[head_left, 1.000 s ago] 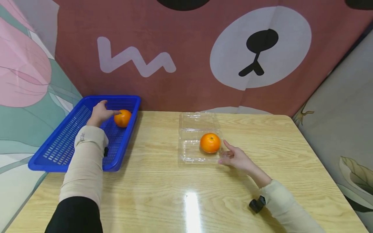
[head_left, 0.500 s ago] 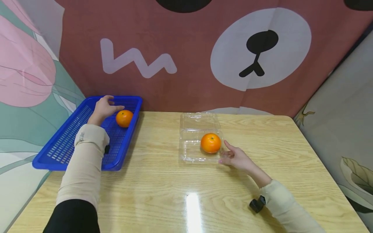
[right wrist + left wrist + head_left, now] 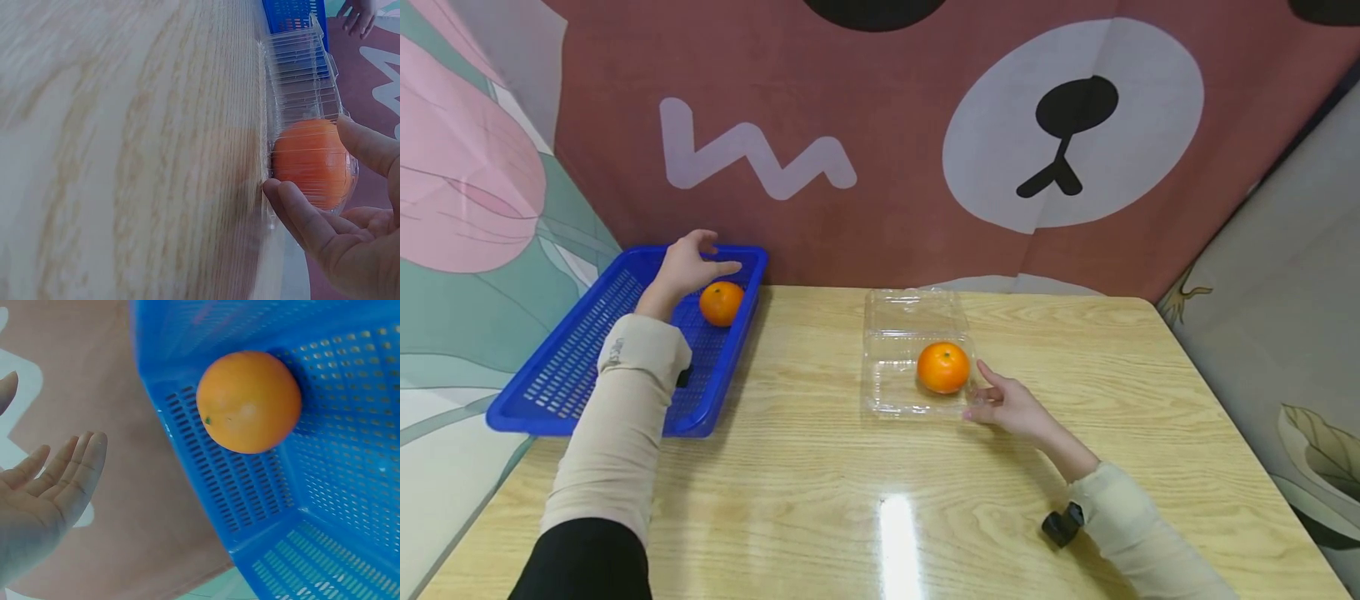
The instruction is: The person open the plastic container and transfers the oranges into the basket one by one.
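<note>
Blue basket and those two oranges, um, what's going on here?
Someone's left grip is open near the far end of the blue basket, holding nothing. One orange lies in that basket, untouched. The right grip holds the side of a clear plastic container, whose lid is open. A second orange sits inside it.

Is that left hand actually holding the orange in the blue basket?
No: in the left wrist view, a plain gap separates the left hand from the orange, which sits in the blue basket.
</note>
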A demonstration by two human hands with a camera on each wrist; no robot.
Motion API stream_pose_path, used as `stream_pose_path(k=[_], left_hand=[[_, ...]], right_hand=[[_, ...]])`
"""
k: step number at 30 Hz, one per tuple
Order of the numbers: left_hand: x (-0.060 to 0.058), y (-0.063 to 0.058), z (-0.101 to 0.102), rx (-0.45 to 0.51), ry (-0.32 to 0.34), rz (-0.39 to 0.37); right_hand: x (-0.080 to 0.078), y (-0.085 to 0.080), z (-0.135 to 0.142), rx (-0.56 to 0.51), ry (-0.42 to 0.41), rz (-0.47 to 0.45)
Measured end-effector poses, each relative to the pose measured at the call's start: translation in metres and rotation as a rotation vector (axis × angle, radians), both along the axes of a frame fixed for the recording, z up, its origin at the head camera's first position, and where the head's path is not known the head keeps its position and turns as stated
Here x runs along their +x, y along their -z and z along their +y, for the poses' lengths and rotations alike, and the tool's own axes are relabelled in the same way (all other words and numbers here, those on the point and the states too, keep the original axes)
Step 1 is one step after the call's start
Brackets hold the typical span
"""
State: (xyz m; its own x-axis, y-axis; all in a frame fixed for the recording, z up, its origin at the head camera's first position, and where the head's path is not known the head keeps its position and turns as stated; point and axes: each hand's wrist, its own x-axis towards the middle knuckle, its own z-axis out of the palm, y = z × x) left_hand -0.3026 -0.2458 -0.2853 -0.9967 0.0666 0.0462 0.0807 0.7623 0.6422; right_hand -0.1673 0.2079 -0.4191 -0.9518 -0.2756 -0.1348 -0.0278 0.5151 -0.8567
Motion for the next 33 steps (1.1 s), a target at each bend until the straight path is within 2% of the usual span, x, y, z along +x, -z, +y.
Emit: stream_pose_path(k=[9, 22, 33], left_hand=[[0.006, -0.007, 0.011, -0.006, 0.057, 0.025], [0.010, -0.009, 0.026, 0.004, 0.105, 0.047], [0.014, -0.009, 0.042, 0.074, 0.133, 0.064]], right_hand=[[0.001, -0.002, -0.001, -0.005, -0.004, -0.006], [0.001, -0.002, -0.002, -0.007, 0.000, -0.012], [0.001, -0.002, -0.001, -0.005, -0.006, -0.002]])
